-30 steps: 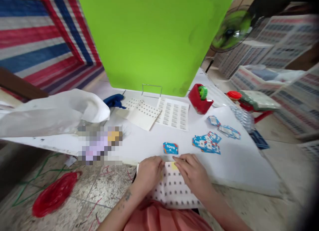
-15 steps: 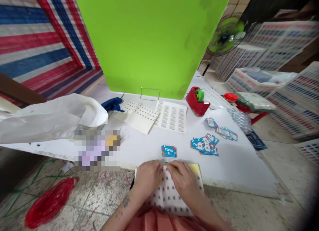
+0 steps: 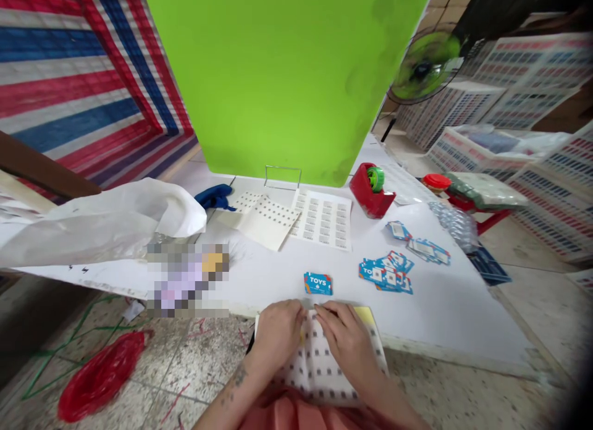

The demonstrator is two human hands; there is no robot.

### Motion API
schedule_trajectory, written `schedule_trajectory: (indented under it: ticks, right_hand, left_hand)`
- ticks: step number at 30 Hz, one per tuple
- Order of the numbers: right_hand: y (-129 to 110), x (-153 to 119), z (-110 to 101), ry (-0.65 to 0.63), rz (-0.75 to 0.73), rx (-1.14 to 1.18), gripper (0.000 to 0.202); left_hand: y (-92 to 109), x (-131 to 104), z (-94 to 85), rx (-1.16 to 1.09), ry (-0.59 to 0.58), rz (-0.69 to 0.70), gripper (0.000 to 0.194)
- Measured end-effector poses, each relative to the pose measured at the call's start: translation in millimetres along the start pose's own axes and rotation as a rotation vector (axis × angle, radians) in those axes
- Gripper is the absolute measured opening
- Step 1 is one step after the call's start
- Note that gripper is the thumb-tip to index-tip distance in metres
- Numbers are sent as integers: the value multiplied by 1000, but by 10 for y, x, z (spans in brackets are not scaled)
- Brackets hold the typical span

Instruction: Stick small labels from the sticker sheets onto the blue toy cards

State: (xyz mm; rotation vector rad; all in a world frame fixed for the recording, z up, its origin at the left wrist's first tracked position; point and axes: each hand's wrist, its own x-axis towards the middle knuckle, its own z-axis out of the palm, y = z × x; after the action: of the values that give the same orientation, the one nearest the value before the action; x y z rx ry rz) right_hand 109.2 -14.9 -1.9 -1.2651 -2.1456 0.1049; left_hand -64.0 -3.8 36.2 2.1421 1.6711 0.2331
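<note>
A sheet with rows of small dark square labels [image 3: 324,362] lies over my lap at the table's front edge, a yellow piece showing at its upper right. My left hand [image 3: 281,332] is closed at the sheet's upper left, fingertips pinched. My right hand [image 3: 341,332] rests on the sheet beside it, fingers pressed together near its top edge. What the fingertips hold is too small to make out. Just beyond the hands lies a blue TOYS card [image 3: 318,283]. More blue cards [image 3: 386,272] are piled to the right, some with white labels on them.
Further back are label sheets [image 3: 322,220], a red tape dispenser [image 3: 372,192], a wire stand [image 3: 283,177] and a dark blue object [image 3: 214,197]. White plastic [image 3: 106,223] covers the left side. A green panel [image 3: 291,78] rises behind. More cards [image 3: 428,251] lie right.
The view has shifted slightly, so things on the table appear a little further right. Both hands stay at the top of the sheet, with the right fingers slightly changed in pose.
</note>
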Motion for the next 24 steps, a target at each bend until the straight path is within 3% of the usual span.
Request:
schedule_trajectory:
  ticks: [24]
  right_hand:
    - [-49,23,30,46,26,43,22]
  left_hand:
    - [-11,14,52,15,10,9,28]
